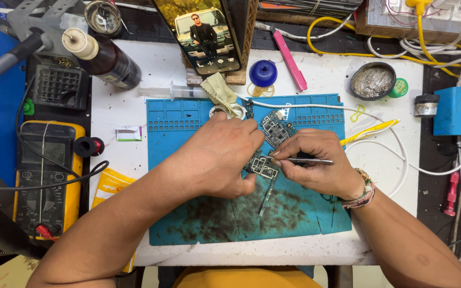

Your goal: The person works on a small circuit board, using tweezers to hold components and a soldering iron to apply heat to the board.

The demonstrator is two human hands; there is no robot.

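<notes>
Frame centre: my left hand [217,160] fingers grip the circuit board [262,165] over the blue mat [188,213]; my right hand [316,170] fingers pinch tweezers [308,159] touching the circuit board.

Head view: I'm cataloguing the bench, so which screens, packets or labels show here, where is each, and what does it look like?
Phone: propped upright at top centre, dark frame, lit screen showing a photo.
Multimeter: left edge, yellow case, blank grey display.
Bottle label: pale band on the dark brown bottle, upper left.
Small label: white card with green and purple, left of the blue mat.
Yellow packet: under the left forearm.
</notes>
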